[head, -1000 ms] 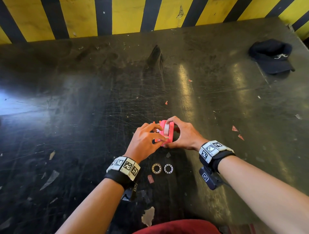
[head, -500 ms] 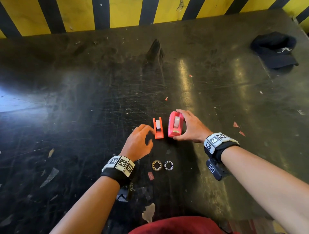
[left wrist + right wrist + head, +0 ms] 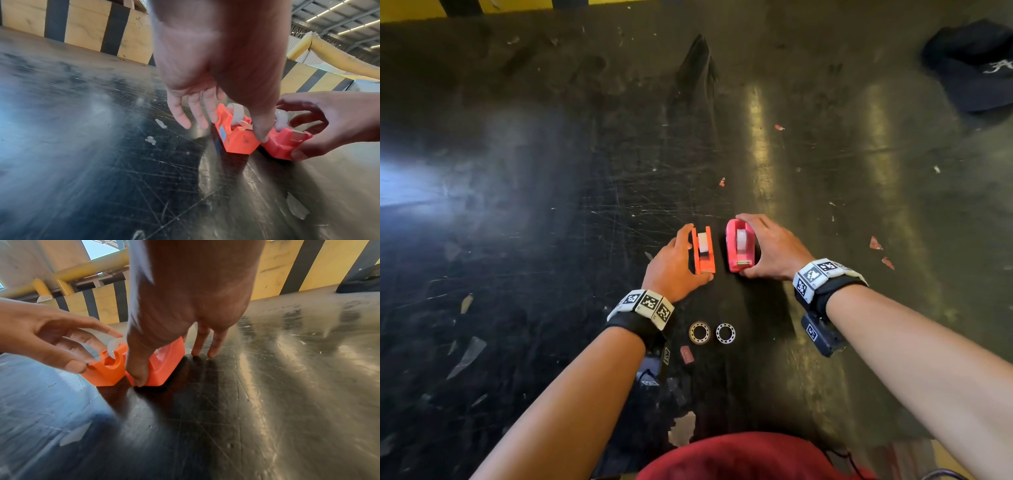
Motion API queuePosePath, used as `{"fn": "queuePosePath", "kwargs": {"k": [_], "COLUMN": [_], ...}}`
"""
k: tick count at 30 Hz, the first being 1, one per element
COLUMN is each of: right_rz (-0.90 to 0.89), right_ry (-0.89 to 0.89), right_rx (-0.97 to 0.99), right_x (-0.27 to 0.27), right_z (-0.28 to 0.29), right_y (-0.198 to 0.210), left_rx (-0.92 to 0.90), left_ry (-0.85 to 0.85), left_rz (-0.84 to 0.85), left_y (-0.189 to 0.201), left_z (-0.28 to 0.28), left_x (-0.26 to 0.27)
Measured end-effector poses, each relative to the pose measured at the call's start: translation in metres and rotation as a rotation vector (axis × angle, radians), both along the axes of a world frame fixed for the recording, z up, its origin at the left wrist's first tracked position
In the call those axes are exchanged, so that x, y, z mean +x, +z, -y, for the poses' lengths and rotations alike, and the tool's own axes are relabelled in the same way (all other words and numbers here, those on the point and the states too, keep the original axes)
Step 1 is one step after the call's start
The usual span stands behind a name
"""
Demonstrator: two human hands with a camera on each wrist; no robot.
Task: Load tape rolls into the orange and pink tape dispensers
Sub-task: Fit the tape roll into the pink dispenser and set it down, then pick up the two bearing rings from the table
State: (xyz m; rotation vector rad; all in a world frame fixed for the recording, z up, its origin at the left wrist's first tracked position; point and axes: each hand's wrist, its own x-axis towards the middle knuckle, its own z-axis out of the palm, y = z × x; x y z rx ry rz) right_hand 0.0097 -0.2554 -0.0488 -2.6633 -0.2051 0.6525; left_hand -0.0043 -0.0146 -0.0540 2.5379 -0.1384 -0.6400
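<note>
The orange dispenser and the pink dispenser stand side by side on the black table, each with a pale tape roll seated in it. My left hand cups the orange one, thumb at its near end and fingers along its left side. In the left wrist view the thumb and fingers bracket the orange dispenser. My right hand grips the pink one, index finger over the far end, thumb at the near end. In the right wrist view, where the pink dispenser looks orange, the thumb presses its near corner.
Two small metal rings lie close to me between my wrists. A dark cap sits at the far right. Paper scraps dot the scratched tabletop. A yellow-and-black striped wall closes off the back edge.
Both hands held the pink dispenser together a second ago. The right hand then set it down beside the orange one, and the left hand moved from beside the orange dispenser to cup it.
</note>
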Motion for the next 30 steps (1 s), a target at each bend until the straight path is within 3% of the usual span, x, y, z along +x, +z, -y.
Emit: {"fn": "queuePosePath", "kwargs": {"k": [15,18,21,22,26,30], "right_rz": [-0.016,0.213,0.481,0.434,-0.071,-0.105], "right_ry": [-0.079,-0.155,0.000,0.092,0.392,0.416], "right_rx": [0.015,0.030,0.070,0.107,0.055,-0.074], "right_x": [-0.018,-0.041,-0.068,-0.075,-0.097,-0.118], "right_z": [-0.005,-0.012,-0.021,-0.024,-0.035,-0.049], "right_y": [-0.003,0.004,0.010,0.011,0.007,-0.004], "left_rx": [-0.088,-0.120,-0.127,-0.118,-0.017,0.075], "left_ry": [-0.002,0.036,-0.011,-0.069,-0.275,-0.306], "left_rz": [-0.004,0.048,0.098,0.068,-0.106,-0.078], "left_y": [-0.003,0.002,0.001,0.000,-0.004,-0.007], "left_z": [0.000,-0.006,-0.018,-0.023,-0.031,-0.025], "left_x": [-0.004,-0.019,-0.046,-0.056,-0.087,-0.103]}}
